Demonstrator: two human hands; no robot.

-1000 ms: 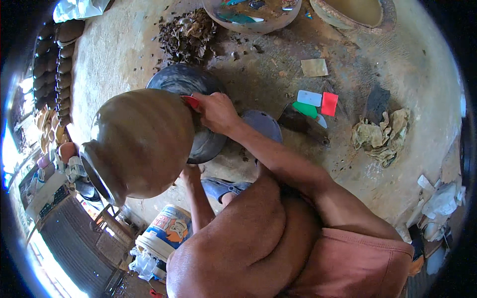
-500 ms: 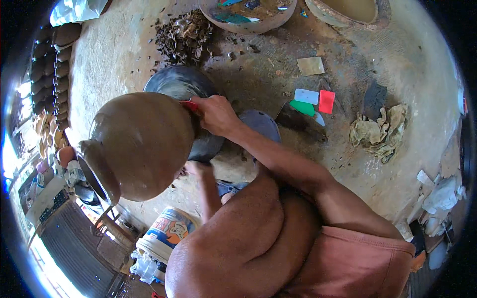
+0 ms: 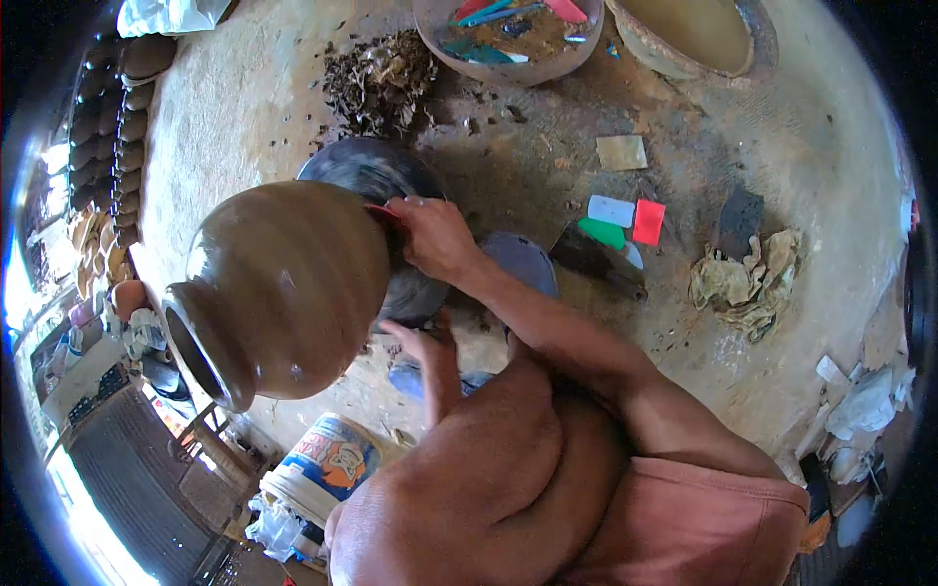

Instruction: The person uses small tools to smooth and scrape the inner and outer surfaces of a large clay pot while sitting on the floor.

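Note:
A large wet brown clay pot (image 3: 293, 293) with a flared rim stands on a dark round turning wheel (image 3: 366, 166), its mouth toward the left of the view. My right hand (image 3: 435, 239) is closed on a thin red scraper (image 3: 386, 211), which rests against the pot's wall near its base. Only the scraper's edge shows past my fingers. Lower down, my left hand (image 3: 420, 344) is at the wheel's near edge, fingers stretched out and holding nothing. Whether it touches the wheel I cannot tell.
Flat white, green and red scrapers (image 3: 649, 223) lie on the floor to the right, near crumpled cloth (image 3: 747, 283). Beyond are a clay heap (image 3: 381, 83), a bowl of tools (image 3: 508, 70) and a basin of murky water (image 3: 640, 44). A bucket (image 3: 337, 454) stands at lower left.
My left hand has shifted slightly up and right along the wheel's edge, its fingers now clearer. The right hand still holds the scraper to the pot. The whole view has shifted a little.

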